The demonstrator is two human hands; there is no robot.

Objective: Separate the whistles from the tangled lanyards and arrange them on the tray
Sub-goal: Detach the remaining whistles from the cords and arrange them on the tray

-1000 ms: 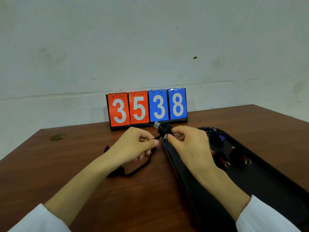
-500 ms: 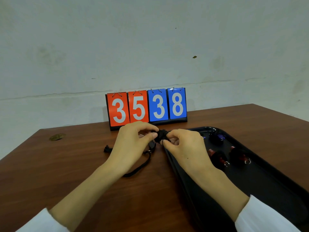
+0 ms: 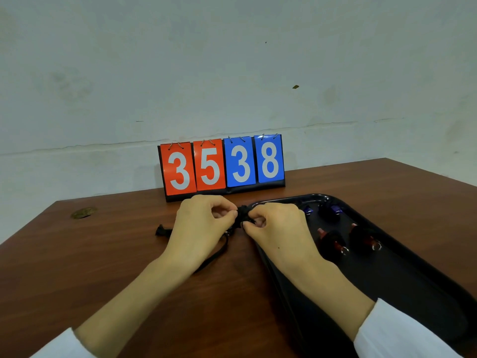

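A black whistle (image 3: 242, 215) sits between my two hands, just left of the black tray's (image 3: 413, 280) near-left rim. My left hand (image 3: 201, 228) pinches it from the left and my right hand (image 3: 273, 228) from the right. Its black lanyard (image 3: 214, 257) trails down under my left hand, with a clip end (image 3: 160, 230) lying on the table to the left. On the tray lie two red-tipped whistles (image 3: 333, 241) (image 3: 364, 236) and two blue-tipped whistles (image 3: 308, 210) (image 3: 335, 210).
A flip scoreboard (image 3: 222, 166) reading 3538 stands at the back of the brown table (image 3: 103, 267), against the wall. A small brass disc (image 3: 84, 212) is set in the tabletop at far left. White sleeves cover both wrists.
My left hand has come up and closed on the whistle from the left. The whistle has sunk lower between my fingers, and its grey mouthpiece no longer shows.
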